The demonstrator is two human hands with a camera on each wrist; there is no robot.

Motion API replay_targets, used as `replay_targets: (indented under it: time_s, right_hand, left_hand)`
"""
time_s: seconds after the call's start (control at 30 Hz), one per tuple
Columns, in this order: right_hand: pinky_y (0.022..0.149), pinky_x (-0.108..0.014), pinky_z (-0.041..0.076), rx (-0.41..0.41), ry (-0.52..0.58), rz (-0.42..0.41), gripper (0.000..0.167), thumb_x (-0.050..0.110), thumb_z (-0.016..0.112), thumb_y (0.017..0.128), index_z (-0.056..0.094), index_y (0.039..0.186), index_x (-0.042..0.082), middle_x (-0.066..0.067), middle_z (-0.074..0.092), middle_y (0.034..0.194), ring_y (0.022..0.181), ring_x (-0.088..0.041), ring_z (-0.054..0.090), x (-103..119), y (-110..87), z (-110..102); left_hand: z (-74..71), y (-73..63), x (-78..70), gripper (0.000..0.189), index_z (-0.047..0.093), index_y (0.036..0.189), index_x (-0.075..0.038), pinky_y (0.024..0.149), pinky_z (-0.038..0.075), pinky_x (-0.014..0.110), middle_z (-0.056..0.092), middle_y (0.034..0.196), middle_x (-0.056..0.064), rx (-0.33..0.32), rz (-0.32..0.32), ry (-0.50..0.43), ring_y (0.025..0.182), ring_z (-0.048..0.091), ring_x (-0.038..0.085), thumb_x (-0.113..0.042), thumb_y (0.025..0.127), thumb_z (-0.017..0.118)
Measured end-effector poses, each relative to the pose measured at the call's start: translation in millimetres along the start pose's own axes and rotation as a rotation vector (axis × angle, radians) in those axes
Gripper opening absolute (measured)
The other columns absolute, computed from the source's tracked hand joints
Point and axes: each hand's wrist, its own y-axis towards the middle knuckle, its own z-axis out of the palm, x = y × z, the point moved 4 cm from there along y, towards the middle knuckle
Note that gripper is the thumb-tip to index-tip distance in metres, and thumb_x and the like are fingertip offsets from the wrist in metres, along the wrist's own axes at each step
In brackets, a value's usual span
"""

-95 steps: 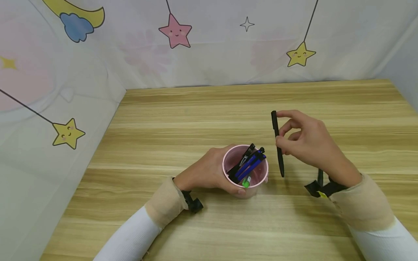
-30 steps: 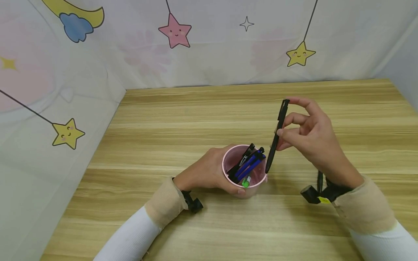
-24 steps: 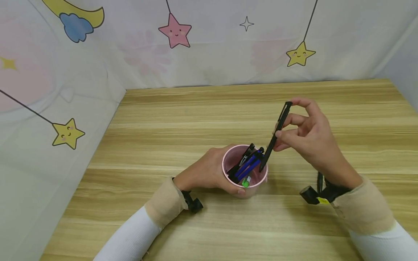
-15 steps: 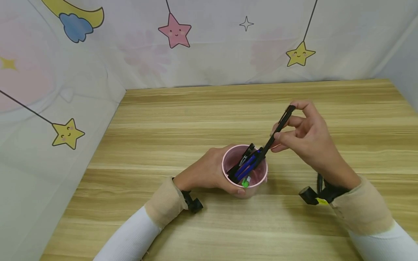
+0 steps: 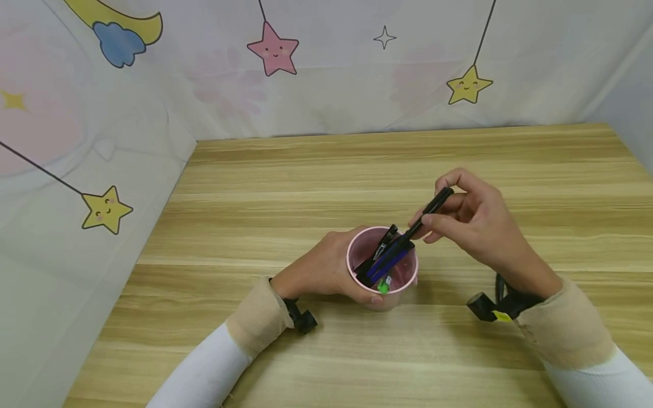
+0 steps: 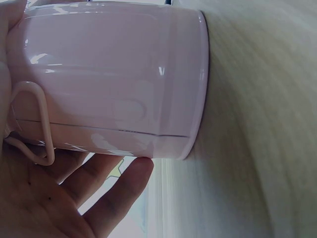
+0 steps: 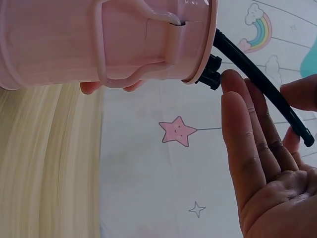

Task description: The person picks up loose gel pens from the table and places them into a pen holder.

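A pink metal bucket (image 5: 381,298) stands upright on the wooden table, with my left hand (image 5: 326,266) wrapped round its left side. In the left wrist view the bucket (image 6: 109,74) shows its small wire handle (image 6: 47,119) near the palm. Several pens lean inside, among them blue pens (image 5: 389,265) and a green-ended one (image 5: 385,284). My right hand (image 5: 474,226) pinches a black pen (image 5: 433,205) between thumb and fingers, its lower part inside the bucket. In the right wrist view the black pen (image 7: 267,89) slants over the rim; its tip is hidden.
The wooden table (image 5: 285,187) extends round the bucket on all sides. A pale cloth backdrop (image 5: 331,96) with printed stars hangs behind and to the left. Small black cameras, such as the right wrist camera (image 5: 482,306), stick out from both wrists.
The black pen has gone from beside the bucket to over its rim and down inside, tilting more. My right hand has lowered and shifted left with it. The left hand has stayed put.
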Motion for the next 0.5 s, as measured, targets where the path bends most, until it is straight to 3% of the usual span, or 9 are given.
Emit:
replay_targets:
  time_s: [0.5]
  right_hand:
    - [0.057, -0.032, 0.059, 0.036, -0.265, 0.034, 0.008, -0.005, 0.068, 0.092, 0.062, 0.094, -0.001, -0.016, 0.073, 0.085, 0.07, -0.026, 0.073, -0.2, 0.2, -1.7]
  left_hand:
    - [0.3, 1.4, 0.2, 0.093, 0.053, 0.142, -0.029, 0.095, 0.051, 0.028, 0.066, 0.121, -0.014, -0.002, -0.002, 0.013, 0.11, 0.062, 0.004, -0.039, 0.061, 0.097]
